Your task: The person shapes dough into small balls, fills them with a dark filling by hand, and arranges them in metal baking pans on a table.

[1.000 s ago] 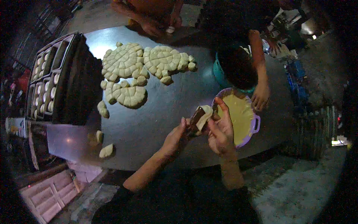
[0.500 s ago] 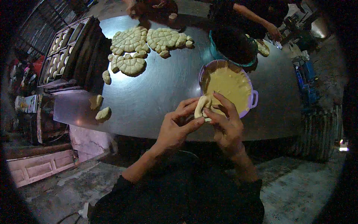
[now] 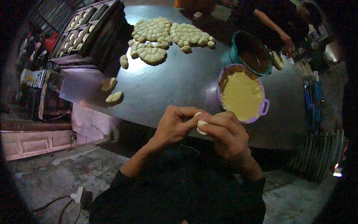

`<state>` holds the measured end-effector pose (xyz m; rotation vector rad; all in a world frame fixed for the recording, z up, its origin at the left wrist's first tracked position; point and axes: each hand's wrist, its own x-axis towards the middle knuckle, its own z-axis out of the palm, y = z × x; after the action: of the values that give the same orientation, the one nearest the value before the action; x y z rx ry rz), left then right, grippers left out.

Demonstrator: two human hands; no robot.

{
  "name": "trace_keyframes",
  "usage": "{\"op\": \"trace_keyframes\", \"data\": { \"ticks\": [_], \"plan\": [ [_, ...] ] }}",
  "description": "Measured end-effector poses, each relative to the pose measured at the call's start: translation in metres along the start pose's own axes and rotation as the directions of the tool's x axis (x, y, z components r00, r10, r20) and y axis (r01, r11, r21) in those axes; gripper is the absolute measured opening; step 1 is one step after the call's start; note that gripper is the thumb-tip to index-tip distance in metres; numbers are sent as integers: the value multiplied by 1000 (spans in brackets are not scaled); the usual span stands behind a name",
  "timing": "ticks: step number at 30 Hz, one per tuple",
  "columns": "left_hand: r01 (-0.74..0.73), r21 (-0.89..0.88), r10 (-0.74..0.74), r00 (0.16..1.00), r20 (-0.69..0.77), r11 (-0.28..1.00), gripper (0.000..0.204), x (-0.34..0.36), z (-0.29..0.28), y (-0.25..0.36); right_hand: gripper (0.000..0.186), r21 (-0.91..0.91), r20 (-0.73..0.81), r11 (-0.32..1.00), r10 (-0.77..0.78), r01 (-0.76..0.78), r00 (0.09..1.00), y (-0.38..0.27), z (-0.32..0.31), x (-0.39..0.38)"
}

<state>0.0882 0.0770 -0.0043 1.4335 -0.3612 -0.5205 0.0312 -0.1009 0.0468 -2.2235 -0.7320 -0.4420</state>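
Between my two hands, just over the table's near edge, is a small piece of pale dough (image 3: 202,127), mostly covered by fingers. My left hand (image 3: 172,124) grips its left side with thumb and bent fingers. Pressed on its right side are the thumb and curled fingers of my right hand (image 3: 228,134). Beyond my right hand stands a purple basin (image 3: 265,108) with a handle, holding a thick yellow filling (image 3: 241,93). Scored rounds of dough (image 3: 152,30), divided into many small pieces, lie at the far left of the metal table (image 3: 175,82).
Two loose dough lumps (image 3: 115,98) rest near the table's left corner. Trays (image 3: 80,31) with pale dough pieces are stacked at the far left. A teal tub (image 3: 235,48) stands behind the basin. Across the table a co-worker's arm (image 3: 274,26) reaches down. A plug with cables (image 3: 78,195) is at lower left.
The dough, earlier an opened, folded piece near the basin, is now closed up between my fingers. Both hands have drawn back toward my body, and the view has shifted.
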Motion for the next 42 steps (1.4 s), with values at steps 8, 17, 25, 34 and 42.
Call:
{"op": "trace_keyframes", "data": {
  "ticks": [8, 17, 25, 34, 42],
  "plan": [
    [-325, -239, 309, 946, -101, 915, 22, -12, -78, 7, 30, -69, 92, 994, 93, -87, 991, -3, 45, 77],
    [136, -336, -167, 984, -63, 932, 24, -3, -201, -4, 49, 209, 271, 969, 73, -133, 960, -1, 133, 169],
    [164, -480, -192, 981, -8, 862, 44, 7, -253, -77, 58, -52, 303, 981, 192, -185, 933, 33, 211, 202],
    [9, 449, 222, 860, -460, 894, 47, 76, -293, -133, 28, 540, 179, 237, 906, -808, 385, 64, 262, 107],
    [298, 677, 270, 752, -601, 673, 50, 157, -385, -186, 32, -77, 18, 585, 811, -808, 585, 98, 277, 26]
  ]
}}
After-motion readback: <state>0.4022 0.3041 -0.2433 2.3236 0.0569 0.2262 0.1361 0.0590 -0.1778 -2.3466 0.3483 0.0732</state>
